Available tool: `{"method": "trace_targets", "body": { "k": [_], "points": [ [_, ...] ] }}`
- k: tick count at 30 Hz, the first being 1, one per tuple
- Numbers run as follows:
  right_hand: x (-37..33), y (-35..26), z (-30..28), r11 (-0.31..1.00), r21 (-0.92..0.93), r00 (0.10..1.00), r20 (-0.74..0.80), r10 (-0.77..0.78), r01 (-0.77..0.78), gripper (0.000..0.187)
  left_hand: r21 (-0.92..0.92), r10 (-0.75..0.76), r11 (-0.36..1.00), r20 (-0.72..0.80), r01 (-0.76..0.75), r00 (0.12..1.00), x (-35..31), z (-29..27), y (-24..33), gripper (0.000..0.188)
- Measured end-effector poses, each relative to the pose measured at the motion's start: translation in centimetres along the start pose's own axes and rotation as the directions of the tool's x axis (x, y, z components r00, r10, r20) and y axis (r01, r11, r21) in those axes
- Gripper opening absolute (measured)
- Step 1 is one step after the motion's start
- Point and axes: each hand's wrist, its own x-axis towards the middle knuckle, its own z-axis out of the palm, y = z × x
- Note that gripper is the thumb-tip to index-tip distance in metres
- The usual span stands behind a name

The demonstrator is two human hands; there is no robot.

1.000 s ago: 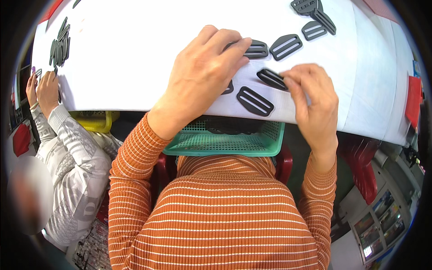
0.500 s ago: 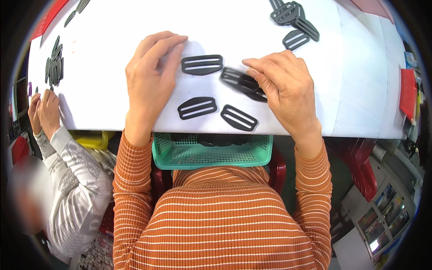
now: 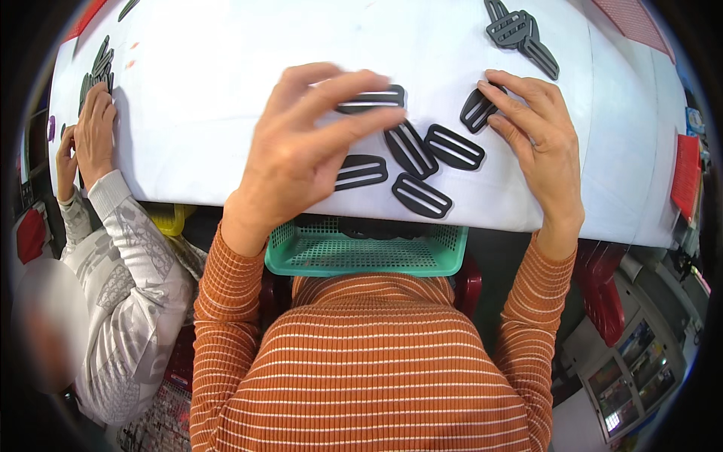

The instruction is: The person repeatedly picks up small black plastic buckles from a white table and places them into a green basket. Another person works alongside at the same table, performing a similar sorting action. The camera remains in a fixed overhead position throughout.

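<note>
Several black plastic slide buckles lie spread on the white tabletop before me. My left hand [image 3: 316,132] hovers with fingers apart over the left ones, partly hiding an upper buckle [image 3: 384,98] and a lower buckle [image 3: 363,172]; nothing shows in its grip. In the middle, a slanted buckle [image 3: 410,149] lies close beside another buckle [image 3: 455,147], with a nearer buckle [image 3: 422,196] below them. My right hand [image 3: 535,124] has thumb and fingertips closed on the right end of a slide buckle [image 3: 474,111], held at the table surface.
A small heap of buckles [image 3: 514,32] lies at the far right. Below the table edge, a green basket [image 3: 361,260] sits by my lap with dark pieces inside. At left, another person's hands [image 3: 94,132] work at a buckle pile [image 3: 98,68]. A red chair [image 3: 602,294] stands at right.
My right hand has left the middle buckles, now lying side by side, and drawn a buckle leftward and nearer from the far-right heap. My left hand has moved right over the buckles. The view has shifted slightly.
</note>
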Motion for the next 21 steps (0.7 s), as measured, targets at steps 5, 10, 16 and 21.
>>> {"method": "trace_targets", "body": {
  "k": [5,10,16,21],
  "points": [
    [0.3,0.2,-0.7,0.995,0.006,0.995,0.023,-0.098,0.098,0.036,-0.015,0.067,0.998,0.111,-0.066,0.992,-0.7,0.8,-0.2,0.056],
    [-0.3,0.0,1.7,0.998,0.048,0.976,-0.216,-0.028,0.039,0.024,0.006,-0.075,0.997,-0.117,0.076,0.990,-0.6,-1.6,-2.3,0.045],
    [0.7,-1.1,2.6,0.971,0.214,0.950,-0.266,0.166,-0.109,0.017,-0.062,-0.216,0.976,-0.099,0.210,0.971,-2.2,-3.5,-4.6,0.045],
    [0.2,-1.8,2.0,0.932,0.261,0.923,-0.222,0.313,-0.253,0.017,0.036,-0.172,0.985,0.020,0.171,0.985,-1.6,-3.6,-4.7,0.050]
  ]
}}
